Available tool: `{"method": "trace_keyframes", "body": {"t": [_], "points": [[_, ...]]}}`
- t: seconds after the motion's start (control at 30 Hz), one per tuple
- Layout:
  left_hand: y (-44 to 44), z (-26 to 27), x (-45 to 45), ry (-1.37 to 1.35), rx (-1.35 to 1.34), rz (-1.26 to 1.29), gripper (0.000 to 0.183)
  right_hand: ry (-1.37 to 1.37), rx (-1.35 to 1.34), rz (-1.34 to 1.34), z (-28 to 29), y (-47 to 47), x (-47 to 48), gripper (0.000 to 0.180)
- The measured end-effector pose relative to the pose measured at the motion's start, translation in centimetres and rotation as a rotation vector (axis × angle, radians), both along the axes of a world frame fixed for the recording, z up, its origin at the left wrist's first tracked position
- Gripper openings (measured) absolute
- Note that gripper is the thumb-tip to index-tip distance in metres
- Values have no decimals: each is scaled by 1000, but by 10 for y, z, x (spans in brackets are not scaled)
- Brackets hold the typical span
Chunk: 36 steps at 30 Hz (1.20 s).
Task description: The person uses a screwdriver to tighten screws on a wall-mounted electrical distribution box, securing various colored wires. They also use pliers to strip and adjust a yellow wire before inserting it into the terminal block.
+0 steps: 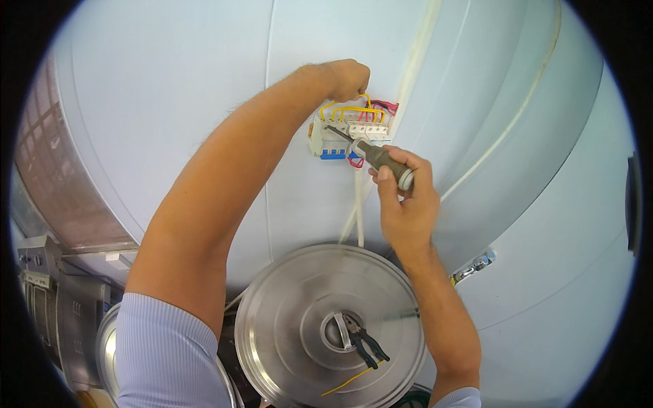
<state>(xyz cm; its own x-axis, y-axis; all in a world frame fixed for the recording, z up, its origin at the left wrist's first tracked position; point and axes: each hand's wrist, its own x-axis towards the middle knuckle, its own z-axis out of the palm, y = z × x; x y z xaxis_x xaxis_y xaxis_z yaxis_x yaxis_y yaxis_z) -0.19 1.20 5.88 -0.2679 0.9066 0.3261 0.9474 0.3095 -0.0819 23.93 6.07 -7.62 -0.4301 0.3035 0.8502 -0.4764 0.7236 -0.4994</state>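
Note:
My right hand (pixel 410 196) grips the handle of a screwdriver (pixel 382 160). Its tip meets the left part of a row of circuit breakers (pixel 334 137) with blue levers, fixed on the pale wall. My left hand (pixel 352 79) is closed at the upper end of a yellow wire (pixel 367 98), above the breakers; its fingertips are partly hidden. More yellow wires (pixel 352 108) loop between the upper terminals, and red wires (pixel 387 106) enter from the right. Pliers (pixel 363 340) with dark handles rest on a round metal lid (pixel 291 326), beside a loose piece of yellow wire (pixel 352 380).
White conduits (pixel 359 219) run down the wall below the breakers. Another metal lid (pixel 108 347) and steel equipment (pixel 76 316) stand at lower left. A wall-mounted metal fitting (pixel 474 266) is right of my right forearm. A dark object (pixel 632 204) shows at the far right.

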Motion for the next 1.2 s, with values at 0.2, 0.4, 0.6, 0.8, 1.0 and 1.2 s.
{"method": "trace_keyframes", "body": {"t": [0.2,0.4,0.6,0.8,1.0,1.2], "points": [[2,2,2,-5,-8,38,14,36,102,-7,-15,-4,-8,30],[-3,2,3,31,40,-1,19,99,125,1,-22,-2,-15,31],[-1,8,18,49,-26,133,24,131,110,-1,-28,5,-15,31],[-6,7,22,62,-12,148,25,-25,417,-146,-18,-5,2,36],[-7,5,21,25,15,154,25,-109,644,-221,-18,-8,4,33],[-8,6,22,27,15,118,23,-191,761,-264,-19,-12,7,33]]}}
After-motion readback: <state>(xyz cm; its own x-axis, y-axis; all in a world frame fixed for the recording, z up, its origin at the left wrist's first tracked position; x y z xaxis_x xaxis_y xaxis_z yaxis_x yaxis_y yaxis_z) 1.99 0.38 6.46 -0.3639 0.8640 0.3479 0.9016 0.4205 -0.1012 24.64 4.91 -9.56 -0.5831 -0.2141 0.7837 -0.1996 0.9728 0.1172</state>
